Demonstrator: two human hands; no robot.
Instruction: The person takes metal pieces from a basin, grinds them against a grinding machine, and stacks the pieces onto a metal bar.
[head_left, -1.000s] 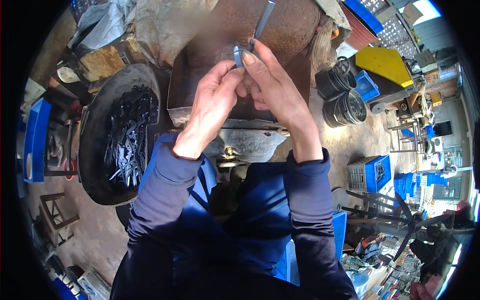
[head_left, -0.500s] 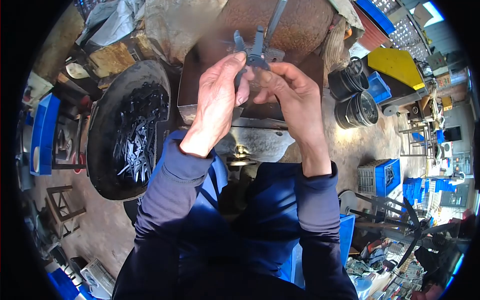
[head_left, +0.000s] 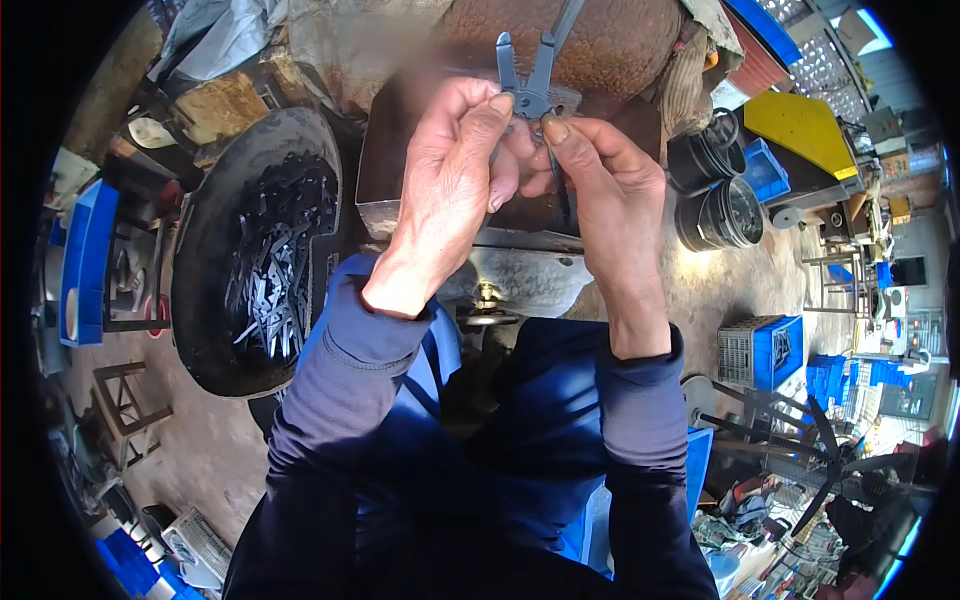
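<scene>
A pair of dark grey metal pliers [head_left: 537, 88] is held up in front of me, its two upper arms spread in a V and pointing away. My left hand [head_left: 455, 150] pinches it on the left near the joint, thumb on top. On the other side, my right hand [head_left: 605, 170] grips its lower part between thumb and fingers. A thin dark length [head_left: 562, 185] hangs below the right fingertips; it may be one of the pliers' lower arms. Both hands are above a brown metal tray [head_left: 380, 215], and the fingers hide part of the joint.
Left of my knees stands a large black basin [head_left: 205, 300] holding many loose metal strips [head_left: 275, 290]. Black buckets [head_left: 720, 215] and a yellow panel [head_left: 800, 135] are at the right. Nearby are a crate [head_left: 745, 355], a fan [head_left: 830, 455] and a wooden stool [head_left: 130, 410].
The pliers have turned and moved slightly right, so their V-shaped upper arms show more plainly. The right hand has shifted right, and a dark length now shows below it.
</scene>
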